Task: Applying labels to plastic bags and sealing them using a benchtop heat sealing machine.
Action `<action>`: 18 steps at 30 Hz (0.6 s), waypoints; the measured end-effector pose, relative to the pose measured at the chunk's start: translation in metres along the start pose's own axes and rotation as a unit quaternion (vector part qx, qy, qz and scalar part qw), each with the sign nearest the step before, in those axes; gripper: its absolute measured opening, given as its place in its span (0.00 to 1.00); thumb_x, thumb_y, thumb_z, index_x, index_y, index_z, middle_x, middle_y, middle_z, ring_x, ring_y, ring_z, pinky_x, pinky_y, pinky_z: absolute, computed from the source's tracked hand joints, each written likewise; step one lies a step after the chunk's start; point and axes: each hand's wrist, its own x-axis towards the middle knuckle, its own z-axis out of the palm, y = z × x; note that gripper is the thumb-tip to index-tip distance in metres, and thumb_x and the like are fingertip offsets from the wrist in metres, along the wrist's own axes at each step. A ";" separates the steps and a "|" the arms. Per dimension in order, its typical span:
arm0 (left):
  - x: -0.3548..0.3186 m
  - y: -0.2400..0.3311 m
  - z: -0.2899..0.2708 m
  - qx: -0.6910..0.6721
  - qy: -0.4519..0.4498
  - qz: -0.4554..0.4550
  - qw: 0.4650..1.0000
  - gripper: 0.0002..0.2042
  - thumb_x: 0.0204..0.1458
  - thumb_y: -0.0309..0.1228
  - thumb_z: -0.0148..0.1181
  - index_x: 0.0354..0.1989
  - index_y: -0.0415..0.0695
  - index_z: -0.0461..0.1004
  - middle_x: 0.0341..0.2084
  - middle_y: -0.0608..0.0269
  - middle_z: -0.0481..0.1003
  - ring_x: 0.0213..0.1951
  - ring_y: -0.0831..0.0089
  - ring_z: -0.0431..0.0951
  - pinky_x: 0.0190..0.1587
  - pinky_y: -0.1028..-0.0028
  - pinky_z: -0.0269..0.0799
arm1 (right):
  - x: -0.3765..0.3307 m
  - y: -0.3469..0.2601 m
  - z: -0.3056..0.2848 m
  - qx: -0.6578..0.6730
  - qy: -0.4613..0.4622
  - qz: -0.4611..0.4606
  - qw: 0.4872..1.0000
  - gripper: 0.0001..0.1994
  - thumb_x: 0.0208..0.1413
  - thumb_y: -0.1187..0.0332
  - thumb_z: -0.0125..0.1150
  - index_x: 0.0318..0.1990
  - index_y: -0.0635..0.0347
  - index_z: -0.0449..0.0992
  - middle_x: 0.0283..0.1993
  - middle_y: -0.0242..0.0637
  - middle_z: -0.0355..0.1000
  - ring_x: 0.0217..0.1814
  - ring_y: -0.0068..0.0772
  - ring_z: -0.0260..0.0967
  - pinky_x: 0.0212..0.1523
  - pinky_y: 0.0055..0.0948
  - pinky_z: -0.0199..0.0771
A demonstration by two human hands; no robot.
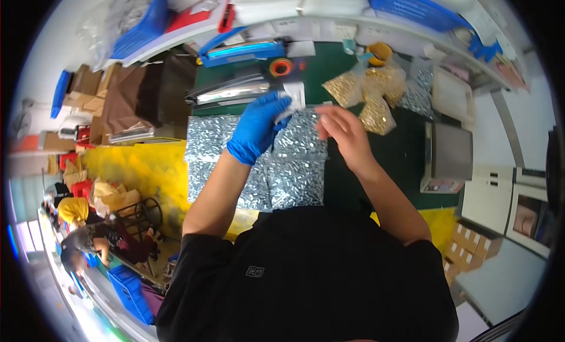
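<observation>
My left hand (259, 125), in a blue glove, is closed on a small whitish piece (284, 110), perhaps a label or film; its exact kind is blurred. Just beyond its fingers is a white printed paper (296, 95). To the right, my bare right hand (346, 133) hangs with fingers stretched toward the left one, slightly apart and blurred, and nothing shows in them. Below both hands, clear bags of small silvery metal parts (297, 183) lie flat side by side on the dark green tabletop (376, 171).
Bags of gold-coloured parts (376, 112) lie at the right, by an orange tape roll (379, 52). A grey box-shaped device (448, 156) stands at the right edge. Behind are a blue-framed film roll (244, 52) and an orange-cored tape roll (281, 67). People sit far left.
</observation>
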 end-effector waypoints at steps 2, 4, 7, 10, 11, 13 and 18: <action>-0.011 -0.029 0.022 0.074 0.042 -0.040 0.996 0.07 0.58 0.28 0.63 0.42 0.42 0.77 0.31 0.67 0.78 0.28 0.81 0.74 0.27 0.84 0.64 | 0.003 0.005 0.006 0.036 0.053 0.055 0.996 0.12 0.64 0.68 0.59 0.49 0.66 0.75 0.37 0.31 0.74 0.33 0.19 0.68 0.35 0.22 0.69; -0.008 -0.061 0.018 0.081 0.071 -0.058 0.992 0.07 0.58 0.30 0.63 0.42 0.43 0.78 0.30 0.67 0.78 0.29 0.81 0.74 0.29 0.84 0.66 | 0.001 0.030 -0.007 -0.012 0.037 0.060 0.997 0.11 0.61 0.69 0.63 0.48 0.66 0.76 0.36 0.30 0.75 0.32 0.18 0.69 0.34 0.19 0.69; -0.003 -0.100 0.006 0.076 0.103 -0.067 0.990 0.08 0.58 0.31 0.64 0.43 0.42 0.78 0.30 0.67 0.77 0.30 0.81 0.75 0.31 0.84 0.67 | -0.009 0.061 -0.029 -0.079 0.117 0.065 0.988 0.10 0.59 0.70 0.65 0.43 0.68 0.78 0.30 0.30 0.75 0.25 0.16 0.68 0.26 0.18 0.67; -0.001 -0.122 -0.004 0.093 0.127 -0.053 0.986 0.09 0.59 0.33 0.62 0.40 0.40 0.78 0.28 0.68 0.78 0.26 0.81 0.74 0.29 0.82 0.67 | -0.008 0.071 -0.073 -0.095 0.175 0.066 0.978 0.08 0.59 0.69 0.64 0.38 0.67 0.79 0.26 0.32 0.76 0.20 0.17 0.68 0.20 0.20 0.66; -0.004 -0.125 -0.010 0.084 0.142 -0.063 0.984 0.09 0.60 0.32 0.61 0.42 0.39 0.78 0.30 0.67 0.78 0.28 0.80 0.75 0.31 0.81 0.69 | -0.005 0.065 -0.089 -0.136 0.210 0.040 0.967 0.08 0.60 0.68 0.63 0.36 0.66 0.79 0.26 0.32 0.76 0.19 0.18 0.68 0.19 0.21 0.66; -0.008 -0.131 -0.025 0.060 0.122 -0.087 0.987 0.09 0.59 0.30 0.61 0.44 0.39 0.77 0.34 0.65 0.78 0.34 0.78 0.76 0.37 0.80 0.71 | 0.000 0.060 -0.135 -0.283 0.275 -0.033 0.918 0.05 0.61 0.71 0.61 0.38 0.64 0.79 0.23 0.31 0.73 0.18 0.17 0.66 0.19 0.22 0.64; -0.019 -0.140 -0.030 0.032 0.107 -0.123 0.986 0.10 0.58 0.26 0.60 0.46 0.37 0.75 0.38 0.63 0.77 0.41 0.75 0.78 0.44 0.78 0.72 | 0.021 0.059 -0.240 -0.550 0.331 -0.049 0.765 0.08 0.59 0.64 0.62 0.39 0.59 0.79 0.29 0.46 0.77 0.30 0.44 0.77 0.31 0.36 0.73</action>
